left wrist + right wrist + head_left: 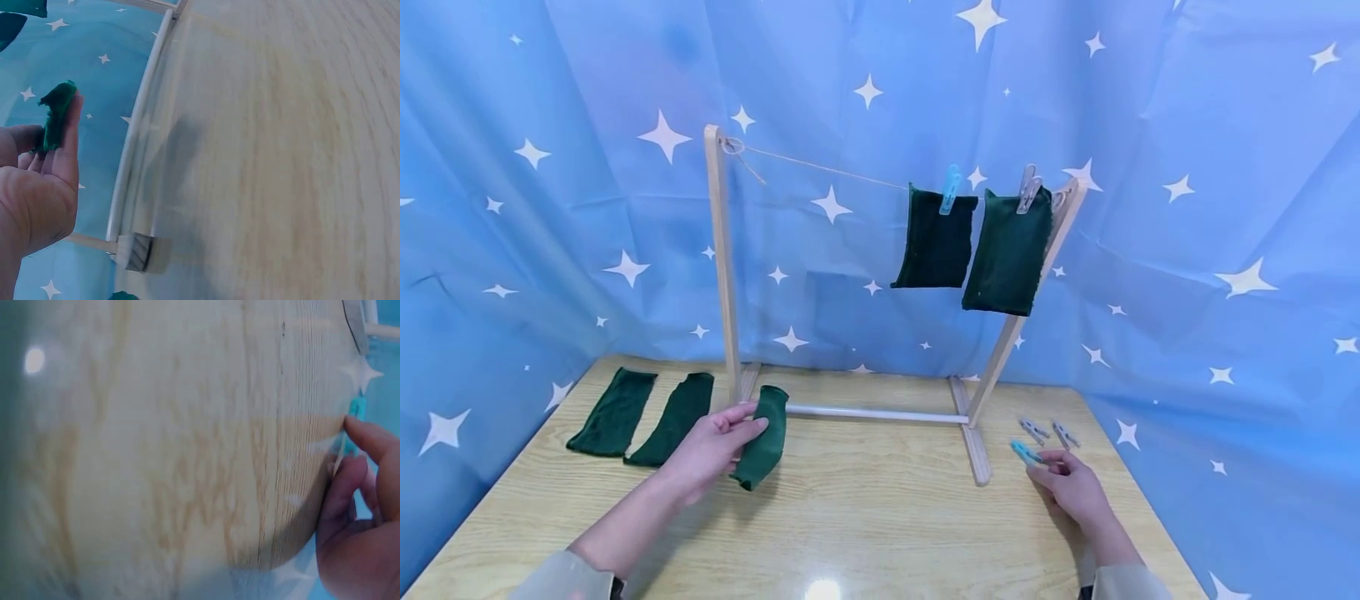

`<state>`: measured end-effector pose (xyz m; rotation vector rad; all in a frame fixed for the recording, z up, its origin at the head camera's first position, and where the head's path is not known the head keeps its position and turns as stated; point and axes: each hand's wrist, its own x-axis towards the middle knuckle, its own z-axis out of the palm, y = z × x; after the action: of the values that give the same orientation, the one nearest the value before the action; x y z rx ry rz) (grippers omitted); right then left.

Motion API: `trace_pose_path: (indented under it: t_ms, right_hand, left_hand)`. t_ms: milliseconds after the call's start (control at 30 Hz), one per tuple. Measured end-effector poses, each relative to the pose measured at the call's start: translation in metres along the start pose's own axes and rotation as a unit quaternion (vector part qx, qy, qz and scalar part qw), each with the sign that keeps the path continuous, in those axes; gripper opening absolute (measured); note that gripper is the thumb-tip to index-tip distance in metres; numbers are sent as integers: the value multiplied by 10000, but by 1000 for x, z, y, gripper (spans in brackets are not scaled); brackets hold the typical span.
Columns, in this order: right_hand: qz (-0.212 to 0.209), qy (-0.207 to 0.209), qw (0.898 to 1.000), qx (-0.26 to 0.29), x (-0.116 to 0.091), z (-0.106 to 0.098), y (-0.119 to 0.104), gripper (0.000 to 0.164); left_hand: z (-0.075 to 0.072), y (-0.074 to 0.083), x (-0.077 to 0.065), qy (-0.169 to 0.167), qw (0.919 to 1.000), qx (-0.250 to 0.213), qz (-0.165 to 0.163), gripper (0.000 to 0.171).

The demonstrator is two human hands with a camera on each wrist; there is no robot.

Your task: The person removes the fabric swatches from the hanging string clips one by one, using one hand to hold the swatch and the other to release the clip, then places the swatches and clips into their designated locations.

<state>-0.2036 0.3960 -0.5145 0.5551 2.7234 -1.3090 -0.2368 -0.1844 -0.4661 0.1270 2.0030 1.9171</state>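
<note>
My left hand (711, 450) pinches a dark green cloth piece (765, 437) between thumb and fingers, raised over the left part of the table. The same cloth (59, 115) shows in the left wrist view, folded over the fingers. At the right, my right hand (1075, 487) holds a blue clothespin (1025, 452) by its near end, low over the table. Just beyond it lie two grey clothespins (1033, 431). On the string hang two green cloths, one (936, 242) under a blue clothespin (951, 190), the other (1009, 254) under a grey clothespin (1028, 190).
A wooden frame with a left post (722, 267) and a leaning right post (1026, 308) carries the string (827, 171). A white bar (872, 413) joins its feet. Two more green cloths (613, 412) lie at the table's left. A blue starry curtain (865, 50) hangs behind.
</note>
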Motion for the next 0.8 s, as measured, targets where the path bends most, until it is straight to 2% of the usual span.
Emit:
trace_pose_path:
  t_ms: [167, 333, 567, 633, 800]
  right_hand:
    - [-1, -58, 10000, 33, 0, -1, -1, 57]
    - [19, -14, 10000, 55, -2, -1, -3, 56]
    - [25, -17, 9999, 106, -4, -1, -4, 57]
    - [57, -7, 9999, 119, -3, -1, -4, 57]
    - [78, 36, 9999, 89, -3, 0, -4, 58]
  left_hand:
    - [0, -14, 7, -30, 9998, 178, -129, 62]
    - [5, -27, 11, 213, 9984, 408, -322, 61]
    - [12, -33, 11, 395, 9968, 543, -434, 60]
    - [13, -34, 10, 468, 9962, 626, -394, 60]
    - [14, -35, 8, 633, 9904, 1231, -55, 68]
